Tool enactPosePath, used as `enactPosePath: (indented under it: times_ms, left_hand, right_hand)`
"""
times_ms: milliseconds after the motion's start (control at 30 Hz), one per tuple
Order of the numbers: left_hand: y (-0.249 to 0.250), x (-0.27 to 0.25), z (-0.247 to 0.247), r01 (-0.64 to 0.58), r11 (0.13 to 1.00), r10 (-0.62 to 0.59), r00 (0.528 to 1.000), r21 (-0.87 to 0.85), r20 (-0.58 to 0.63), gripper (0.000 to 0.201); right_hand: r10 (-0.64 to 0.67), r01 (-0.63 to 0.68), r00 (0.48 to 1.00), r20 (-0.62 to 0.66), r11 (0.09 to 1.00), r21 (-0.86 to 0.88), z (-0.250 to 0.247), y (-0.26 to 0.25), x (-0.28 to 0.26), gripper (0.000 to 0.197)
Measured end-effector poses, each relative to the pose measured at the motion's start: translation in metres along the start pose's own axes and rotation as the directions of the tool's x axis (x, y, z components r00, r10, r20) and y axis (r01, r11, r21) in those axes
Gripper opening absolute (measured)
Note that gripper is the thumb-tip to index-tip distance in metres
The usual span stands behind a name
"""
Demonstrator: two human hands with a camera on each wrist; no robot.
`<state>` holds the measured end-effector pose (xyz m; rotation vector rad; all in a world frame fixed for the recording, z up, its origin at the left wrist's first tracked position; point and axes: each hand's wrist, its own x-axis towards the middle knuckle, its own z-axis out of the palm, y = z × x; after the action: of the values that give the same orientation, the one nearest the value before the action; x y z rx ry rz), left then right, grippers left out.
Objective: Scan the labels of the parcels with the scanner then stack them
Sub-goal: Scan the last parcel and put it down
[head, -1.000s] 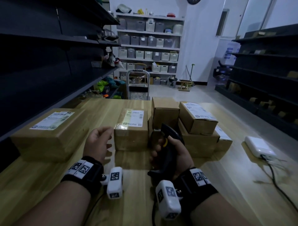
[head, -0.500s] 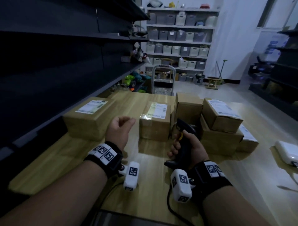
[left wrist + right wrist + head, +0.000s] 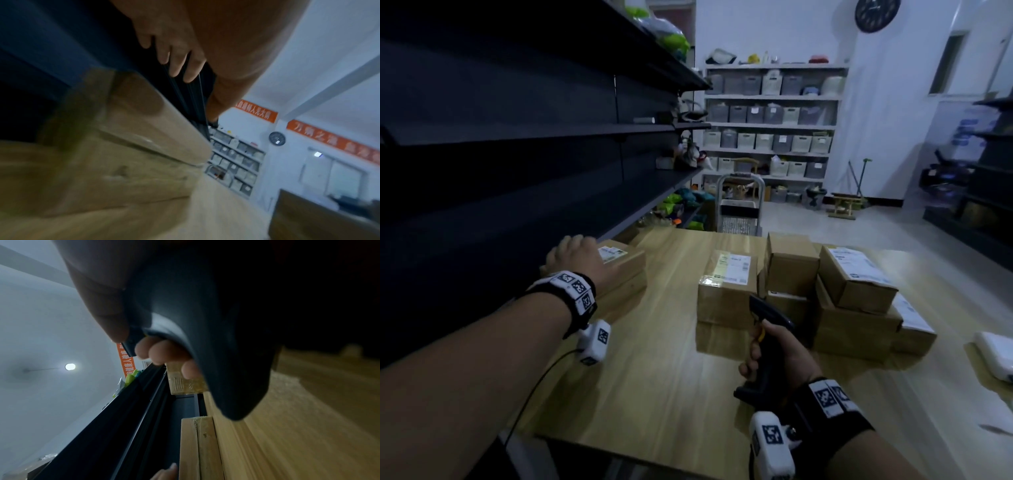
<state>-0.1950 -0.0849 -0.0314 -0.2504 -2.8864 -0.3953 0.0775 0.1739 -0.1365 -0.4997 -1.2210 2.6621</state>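
Observation:
Several brown cardboard parcels lie on the wooden table (image 3: 654,377). My left hand (image 3: 573,253) hovers over the near end of the left parcel (image 3: 625,270), fingers (image 3: 176,65) loosely extended above its top (image 3: 144,116) and holding nothing. My right hand (image 3: 777,353) grips the black scanner (image 3: 768,317) by its handle, fingers (image 3: 162,353) curled round it (image 3: 205,337). Its head points toward the middle parcel (image 3: 726,291), whose white label faces up. Right of that stands a stack of parcels (image 3: 856,301), the top one (image 3: 858,277) labelled.
Dark metal shelving (image 3: 517,164) runs close along the table's left side. A white device (image 3: 993,356) with a cable sits at the right edge. A trolley (image 3: 738,209) stands beyond the far table edge. Bare tabletop lies between my hands.
My left hand has moved from in front of the middle parcel to the left and forward, over the left parcel. The right hand still holds the scanner in much the same place.

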Motion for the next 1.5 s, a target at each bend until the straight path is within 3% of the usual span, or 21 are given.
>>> enactPosePath:
  times_ms: [100, 167, 333, 433, 600, 667, 767, 833, 867, 933, 1000, 1033, 1100, 1200, 1300, 1400, 1500]
  left_hand:
    - [-0.019, 0.016, 0.019, 0.036, 0.994, -0.056, 0.978, 0.098, 0.2, 0.099]
    - [-0.023, 0.012, 0.022, 0.001, 0.992, -0.033, 0.966, 0.125, 0.255, 0.104]
    - [-0.01, -0.021, -0.002, -0.132, 0.96, 0.063, 0.961, 0.248, 0.268, 0.084]
    - [0.004, -0.044, -0.018, -0.231, 0.944, 0.155, 0.942, 0.237, 0.297, 0.074]
    - [0.015, -0.079, -0.022, -0.36, 0.906, 0.297, 0.916, 0.224, 0.269, 0.05]
    - [0.018, -0.087, -0.021, -0.386, 0.904, 0.337, 0.908, 0.183, 0.247, 0.045]
    - [0.019, -0.094, -0.02, -0.364, 0.931, 0.348, 0.909, 0.03, 0.228, 0.033]
    - [0.013, -0.091, -0.015, -0.231, 0.96, 0.263, 0.94, -0.161, 0.217, 0.014]
    - [0.008, -0.089, -0.011, -0.133, 0.945, 0.203, 0.956, -0.299, 0.214, 0.014]
    - [-0.004, -0.084, -0.004, 0.074, 0.836, 0.073, 0.967, -0.543, 0.243, 0.052]
    - [-0.014, -0.083, 0.0, 0.255, 0.723, 0.0, 0.929, -0.642, 0.37, 0.078]
    - [-0.018, -0.084, 0.002, 0.324, 0.677, 0.0, 0.898, -0.661, 0.44, 0.075]
    - [-0.022, -0.089, 0.009, 0.411, 0.598, 0.026, 0.848, -0.688, 0.529, 0.049]
    - [-0.02, -0.1, 0.019, 0.412, 0.544, 0.062, 0.849, -0.731, 0.524, 0.039]
    - [-0.017, -0.113, 0.029, 0.369, 0.46, 0.076, 0.89, -0.808, 0.45, 0.034]
    - [-0.018, -0.127, 0.036, 0.259, 0.361, 0.092, 0.946, -0.896, 0.311, 0.044]
    - [-0.016, -0.135, 0.046, 0.231, 0.264, 0.114, 0.957, -0.937, 0.268, 0.057]
  right_hand:
    - [0.023, -0.023, 1.0, 0.006, 0.999, -0.022, 0.0, 0.003, -0.001, 0.042]
    - [0.026, -0.025, 0.999, 0.027, 0.999, -0.042, 0.003, 0.003, 0.002, 0.051]
    - [0.078, -0.073, 0.995, 0.067, 0.995, -0.067, 0.021, 0.004, 0.009, 0.058]
    - [0.112, -0.103, 0.99, 0.086, 0.988, -0.111, 0.035, 0.004, 0.013, 0.055]
    - [0.053, -0.051, 0.999, 0.013, 0.99, -0.134, 0.065, 0.003, 0.016, 0.069]
    - [0.013, -0.014, 1.0, -0.01, 0.983, -0.182, 0.084, -0.004, 0.012, 0.058]
    - [-0.023, -0.006, 0.996, -0.088, 0.951, -0.31, 0.103, -0.016, 0.004, 0.015]
    - [-0.045, 0.001, 0.992, -0.119, 0.938, -0.347, 0.107, -0.019, 0.003, 0.013]
    - [-0.047, 0.002, 0.992, -0.12, 0.935, -0.355, 0.109, -0.019, 0.002, 0.013]
    - [-0.026, -0.009, 0.995, -0.098, 0.939, -0.345, 0.112, -0.017, 0.0, 0.015]
    - [-0.009, -0.024, 0.995, -0.101, 0.946, -0.324, 0.113, -0.013, 0.001, 0.016]
    - [-0.001, -0.03, 0.995, -0.098, 0.949, -0.313, 0.113, -0.011, 0.002, 0.017]
    - [0.021, -0.038, 0.998, -0.062, 0.954, -0.297, 0.114, -0.007, 0.004, 0.019]
    - [0.034, -0.039, 0.999, -0.024, 0.963, -0.266, 0.12, -0.003, 0.004, 0.024]
    - [0.022, -0.026, 1.0, -0.019, 0.965, -0.259, 0.119, -0.002, 0.003, 0.02]
    - [-0.022, 0.016, 1.0, -0.014, 0.946, -0.324, 0.117, -0.005, 0.003, 0.052]
    - [-0.106, 0.084, 0.993, -0.047, 0.938, -0.335, 0.115, -0.007, -0.002, 0.053]
